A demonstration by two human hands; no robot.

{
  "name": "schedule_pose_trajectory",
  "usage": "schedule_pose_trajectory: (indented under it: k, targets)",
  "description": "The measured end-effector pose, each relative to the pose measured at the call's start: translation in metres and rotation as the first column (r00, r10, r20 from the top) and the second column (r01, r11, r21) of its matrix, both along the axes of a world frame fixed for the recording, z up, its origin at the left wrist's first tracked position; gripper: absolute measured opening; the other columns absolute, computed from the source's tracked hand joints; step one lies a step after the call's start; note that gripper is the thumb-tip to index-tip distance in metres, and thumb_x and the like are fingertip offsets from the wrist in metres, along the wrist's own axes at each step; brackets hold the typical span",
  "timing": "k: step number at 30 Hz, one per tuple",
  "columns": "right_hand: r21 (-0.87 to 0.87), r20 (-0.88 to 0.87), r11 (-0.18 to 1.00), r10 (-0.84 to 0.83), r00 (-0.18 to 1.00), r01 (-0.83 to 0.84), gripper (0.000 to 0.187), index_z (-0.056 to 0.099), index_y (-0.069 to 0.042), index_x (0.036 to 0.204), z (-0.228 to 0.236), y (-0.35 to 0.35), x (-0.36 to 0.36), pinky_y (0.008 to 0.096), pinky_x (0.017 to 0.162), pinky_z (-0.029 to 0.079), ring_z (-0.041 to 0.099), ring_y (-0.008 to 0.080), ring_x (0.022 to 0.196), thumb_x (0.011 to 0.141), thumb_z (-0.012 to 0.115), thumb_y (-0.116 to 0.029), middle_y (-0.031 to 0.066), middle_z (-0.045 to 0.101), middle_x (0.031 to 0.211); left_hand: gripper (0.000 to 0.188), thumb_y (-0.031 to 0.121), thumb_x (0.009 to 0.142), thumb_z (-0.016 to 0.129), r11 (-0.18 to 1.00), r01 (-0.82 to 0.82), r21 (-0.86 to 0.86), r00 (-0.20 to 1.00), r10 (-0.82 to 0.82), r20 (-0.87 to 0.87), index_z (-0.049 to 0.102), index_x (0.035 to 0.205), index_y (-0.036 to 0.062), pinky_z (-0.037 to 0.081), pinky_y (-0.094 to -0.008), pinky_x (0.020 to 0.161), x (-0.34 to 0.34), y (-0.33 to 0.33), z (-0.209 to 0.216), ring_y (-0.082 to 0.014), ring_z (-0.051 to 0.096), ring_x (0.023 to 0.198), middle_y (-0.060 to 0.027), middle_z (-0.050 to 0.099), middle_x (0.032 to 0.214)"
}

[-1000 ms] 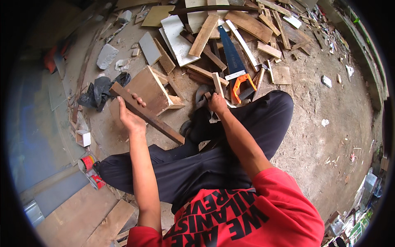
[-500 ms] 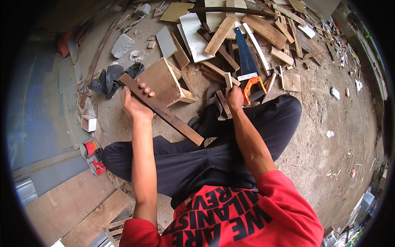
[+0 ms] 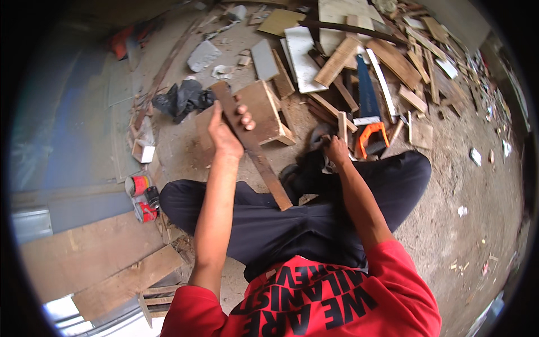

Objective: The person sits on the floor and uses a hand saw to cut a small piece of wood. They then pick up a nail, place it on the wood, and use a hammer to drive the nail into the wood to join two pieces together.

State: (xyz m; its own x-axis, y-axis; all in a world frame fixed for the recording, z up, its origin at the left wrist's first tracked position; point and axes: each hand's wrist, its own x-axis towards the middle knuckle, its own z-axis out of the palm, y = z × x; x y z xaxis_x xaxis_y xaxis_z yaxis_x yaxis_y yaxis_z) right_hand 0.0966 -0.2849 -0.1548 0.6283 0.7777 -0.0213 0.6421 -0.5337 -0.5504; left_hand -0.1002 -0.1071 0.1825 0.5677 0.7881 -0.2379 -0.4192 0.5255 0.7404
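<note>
As the left hand (image 3: 225, 137) keeps its fingers (image 3: 245, 118) wrapped round the dark plank (image 3: 260, 159), round it swings, steeper now, near end over the dark trousers (image 3: 269, 231)! Still being positioned, I'd judge; right hand (image 3: 337, 150) low, its grip unclear.

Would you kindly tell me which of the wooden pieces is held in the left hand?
The long, narrow, dark brown wooden strip, gripped by the left hand; the paler wooden boards beyond it lie heaped on the ground.
</note>
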Motion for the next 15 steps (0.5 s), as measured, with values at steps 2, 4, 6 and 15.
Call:
schedule_pose_trajectory:
  k: [2,4,6,15]
  targets:
    - [0.057,-0.144,0.998,-0.012,0.990,0.020,0.033,0.055,0.002,0.098,0.007,0.005,-0.002,0.0530,0.083,0.052,0.065,0.0450,0.093,0.081,0.072,-0.021,0.0286,0.067,0.089,0.055,0.054,0.098,0.049,0.999,0.033,0.018,0.999,-0.033,0.013,0.057,0.116,0.0025,0.041,-0.0326,0.060,0.001,0.000,0.007,-0.0182,0.051,0.067,-0.0053,0.055,0.081]
    - [-0.018,-0.231,0.998,-0.068,0.971,0.066,0.033,0.053,0.001,0.100,0.024,0.012,-0.003,0.0548,0.079,0.052,0.065,0.0483,0.091,0.080,0.073,-0.016,0.0296,0.066,0.092,0.055,0.054,0.098,0.049,0.998,0.057,0.012,0.998,-0.058,0.013,0.057,0.117,0.0023,0.042,-0.0330,0.061,-0.001,0.001,0.014,-0.0186,0.053,0.067,-0.0059,0.056,0.082]
    - [-0.002,-0.248,0.996,-0.084,0.965,0.086,0.035,0.052,0.000,0.101,0.041,0.008,-0.002,0.0548,0.077,0.053,0.065,0.0490,0.090,0.081,0.073,-0.019,0.0304,0.066,0.093,0.055,0.054,0.098,0.051,0.996,0.081,0.046,0.997,-0.080,-0.019,0.057,0.119,0.0038,0.044,-0.0337,0.062,0.004,0.004,0.023,-0.0193,0.055,0.068,-0.0069,0.059,0.086]
    - [0.502,-0.194,0.845,-0.097,0.976,0.184,0.026,0.060,0.003,0.102,0.121,0.027,0.014,0.0455,0.071,0.049,0.064,0.0392,0.076,0.090,0.069,-0.018,0.0228,0.063,0.082,0.037,0.046,0.099,0.054,0.981,0.108,0.163,0.986,-0.085,-0.142,0.056,0.114,0.0128,0.047,-0.0354,0.068,0.009,0.051,0.054,-0.0202,0.059,0.076,-0.0088,0.063,0.096]
